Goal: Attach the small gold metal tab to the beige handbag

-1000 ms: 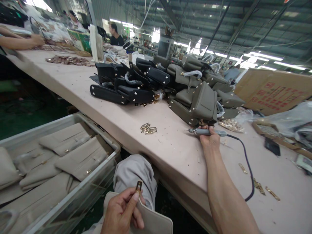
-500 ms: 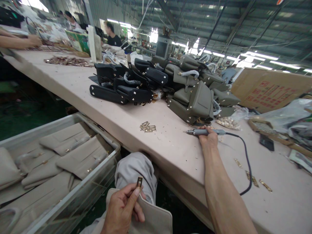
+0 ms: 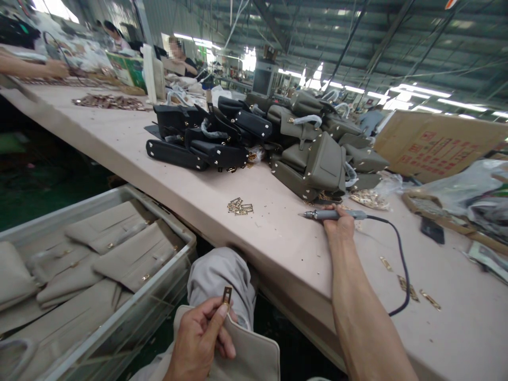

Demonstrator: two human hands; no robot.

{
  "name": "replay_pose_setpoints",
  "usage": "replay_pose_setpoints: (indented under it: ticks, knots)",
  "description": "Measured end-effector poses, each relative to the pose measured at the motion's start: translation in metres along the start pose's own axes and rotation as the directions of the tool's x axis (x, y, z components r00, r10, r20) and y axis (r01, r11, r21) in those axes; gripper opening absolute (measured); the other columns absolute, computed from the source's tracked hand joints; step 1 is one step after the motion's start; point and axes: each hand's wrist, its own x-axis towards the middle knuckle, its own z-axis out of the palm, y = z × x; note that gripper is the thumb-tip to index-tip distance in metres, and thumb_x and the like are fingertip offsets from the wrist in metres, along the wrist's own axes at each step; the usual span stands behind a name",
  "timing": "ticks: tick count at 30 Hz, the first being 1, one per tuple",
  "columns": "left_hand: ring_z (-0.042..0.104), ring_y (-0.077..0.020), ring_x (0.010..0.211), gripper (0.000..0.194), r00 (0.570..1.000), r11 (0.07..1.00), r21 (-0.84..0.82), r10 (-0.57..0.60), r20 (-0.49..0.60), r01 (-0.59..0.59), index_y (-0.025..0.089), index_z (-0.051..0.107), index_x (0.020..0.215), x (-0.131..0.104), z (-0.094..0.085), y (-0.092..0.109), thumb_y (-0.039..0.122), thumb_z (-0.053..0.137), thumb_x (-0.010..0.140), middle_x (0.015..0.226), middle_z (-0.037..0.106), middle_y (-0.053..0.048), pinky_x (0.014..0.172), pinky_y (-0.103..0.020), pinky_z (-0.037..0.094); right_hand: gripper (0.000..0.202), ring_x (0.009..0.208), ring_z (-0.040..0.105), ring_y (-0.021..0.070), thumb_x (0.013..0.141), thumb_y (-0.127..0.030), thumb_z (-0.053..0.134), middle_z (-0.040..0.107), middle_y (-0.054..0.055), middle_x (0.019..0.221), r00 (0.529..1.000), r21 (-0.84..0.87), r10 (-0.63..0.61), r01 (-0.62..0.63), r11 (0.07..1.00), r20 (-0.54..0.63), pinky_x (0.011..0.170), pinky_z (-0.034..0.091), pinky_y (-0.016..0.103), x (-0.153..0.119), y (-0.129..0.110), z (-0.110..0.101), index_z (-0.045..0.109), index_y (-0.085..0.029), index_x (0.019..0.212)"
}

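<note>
Between the thumb and fingers of my left hand [image 3: 202, 336] is a small gold metal plate [image 3: 227, 295] with a slot in it, upright at the edge of a beige bag flap [image 3: 252, 352] on my lap. My right hand [image 3: 340, 225] is wrapped round a grey electric screwdriver [image 3: 331, 214], which lies level just over the tabletop or on it, its thin tip pointing left. A dark cord [image 3: 402, 248] curves from its back end. To the left of the tip, a small heap of gold metal plates [image 3: 240, 206] lies on the table.
Black bags [image 3: 206, 140] and olive bags [image 3: 317, 159] are piled at the table's middle. Left of my knee stands a crate [image 3: 184, 248] of beige bags [image 3: 123, 254]. A cardboard box [image 3: 440, 143] and a dark phone-like object [image 3: 432, 230] are at right. Other people sit far back; a co-worker's arm [image 3: 32, 66] reaches in.
Both hands keep nearly the same place, with the plate and the screwdriver still held. In the background, a seated person has raised an arm.
</note>
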Motion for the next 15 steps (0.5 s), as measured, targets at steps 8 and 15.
replay_pose_setpoints:
  ticks: [8,15]
  knots:
    - [0.060,-0.0158,0.035,0.054,1.000,1.000,0.000,0.000,0.009,0.000,0.014,0.069,0.092,-0.0006,-0.0011,0.0011,0.068,0.063,0.097,0.044,0.065,-0.007,0.039,-0.015,0.045,0.019,0.067,0.057,0.0118,0.086,0.002,0.047,0.055,0.002,0.085,1.000,0.025,0.013,-0.013,1.000,0.005,0.062,0.063,0.028,-0.0010,-0.0027,-0.0010,0.051,-0.016,0.091]
    - [0.059,-0.0154,0.034,0.054,1.000,1.000,0.021,-0.008,0.014,0.008,0.014,0.069,0.093,-0.0005,-0.0013,0.0019,0.068,0.062,0.097,0.045,0.065,-0.007,0.039,-0.015,0.045,0.021,0.063,0.057,0.0119,0.085,0.003,0.046,0.055,0.001,0.084,1.000,0.015,0.000,0.000,1.000,0.001,0.059,0.061,0.026,-0.0009,-0.0029,-0.0008,0.046,-0.018,0.088]
